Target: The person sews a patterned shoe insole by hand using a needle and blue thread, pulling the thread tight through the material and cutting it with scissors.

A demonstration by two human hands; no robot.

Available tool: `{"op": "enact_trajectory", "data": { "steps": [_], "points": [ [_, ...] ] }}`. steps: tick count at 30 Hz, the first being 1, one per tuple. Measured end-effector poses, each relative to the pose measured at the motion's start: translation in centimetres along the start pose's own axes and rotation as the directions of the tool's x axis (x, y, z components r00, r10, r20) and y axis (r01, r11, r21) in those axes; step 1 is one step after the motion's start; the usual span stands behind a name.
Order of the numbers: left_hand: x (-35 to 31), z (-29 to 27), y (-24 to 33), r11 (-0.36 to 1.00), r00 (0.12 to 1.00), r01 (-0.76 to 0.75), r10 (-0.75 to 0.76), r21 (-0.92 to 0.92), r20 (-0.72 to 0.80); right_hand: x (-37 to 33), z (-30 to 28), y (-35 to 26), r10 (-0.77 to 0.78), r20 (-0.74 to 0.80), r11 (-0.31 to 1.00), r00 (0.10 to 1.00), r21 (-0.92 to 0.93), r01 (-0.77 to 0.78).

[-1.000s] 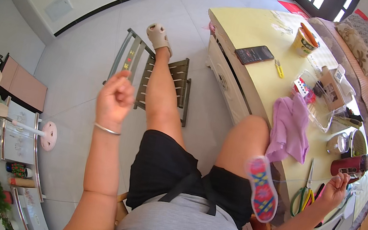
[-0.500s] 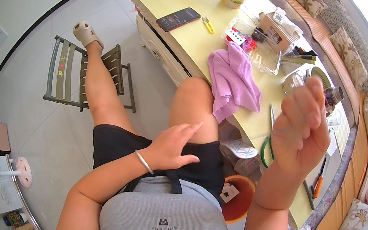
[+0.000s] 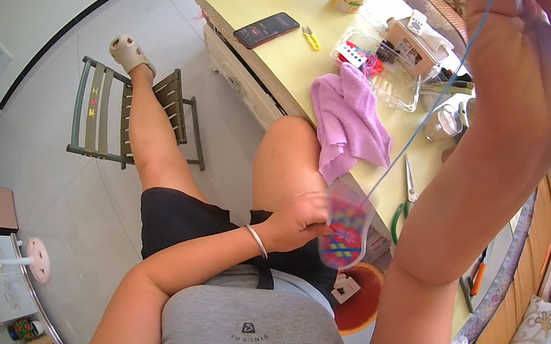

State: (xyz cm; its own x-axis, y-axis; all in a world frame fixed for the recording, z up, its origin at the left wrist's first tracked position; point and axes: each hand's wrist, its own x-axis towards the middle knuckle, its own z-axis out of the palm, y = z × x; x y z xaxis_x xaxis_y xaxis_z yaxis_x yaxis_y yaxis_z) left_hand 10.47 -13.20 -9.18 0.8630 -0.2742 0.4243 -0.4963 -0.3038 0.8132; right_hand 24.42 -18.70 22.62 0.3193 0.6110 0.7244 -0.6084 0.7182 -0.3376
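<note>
Drawing blue thread [image 3: 465,54] up from the insole [image 3: 344,240] looks like the step in hand. The left hand [image 3: 299,219] pinches the insole's left edge, holding it near the tabletop [image 3: 303,65]; the right hand [image 3: 521,53] is raised high, fingertips out of view, so I can't tell their grip. Next, I'd say, calls for steadying the insole and keeping thread clear of the scissors [image 3: 412,194].

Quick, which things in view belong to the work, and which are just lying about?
In the work: patterned insole at the left hand; blue thread rising toward the right hand; perhaps the scissors, untouched.

Lying about: phone; purple cloth; yellow tool.
</note>
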Motion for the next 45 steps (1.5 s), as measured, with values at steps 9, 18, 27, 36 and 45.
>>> {"op": "enact_trajectory", "data": {
  "steps": [9,18,27,36,45],
  "points": [
    [-3.5,-8.9,4.8,0.495,0.753,0.373,-0.656,-0.785,-0.055,-13.0,-7.0,4.0,-0.302,-0.665,0.356,0.683,-0.743,-0.567],
    [-4.9,-11.5,5.8,0.618,0.76,0.44,-0.643,-0.652,-0.097,-21.1,-9.9,11.6,0.209,-0.903,0.784,0.376,-0.075,-0.616],
    [-5.1,-10.2,4.9,0.903,0.881,0.274,-0.097,0.331,-0.464,-21.9,-9.2,13.0,0.179,-0.929,0.815,0.325,-0.045,-0.578],
    [-6.1,-12.8,6.5,0.813,0.754,0.051,-0.412,-0.58,-0.512,-24.4,-10.3,12.5,-0.062,-0.934,0.675,0.351,-0.298,-0.675],
    [-7.4,-17.3,7.0,0.242,0.961,-0.137,0.268,-0.96,-0.07,-24.6,-10.5,11.0,-0.15,-0.909,0.813,0.388,-0.337,-0.474]
  ]
}}
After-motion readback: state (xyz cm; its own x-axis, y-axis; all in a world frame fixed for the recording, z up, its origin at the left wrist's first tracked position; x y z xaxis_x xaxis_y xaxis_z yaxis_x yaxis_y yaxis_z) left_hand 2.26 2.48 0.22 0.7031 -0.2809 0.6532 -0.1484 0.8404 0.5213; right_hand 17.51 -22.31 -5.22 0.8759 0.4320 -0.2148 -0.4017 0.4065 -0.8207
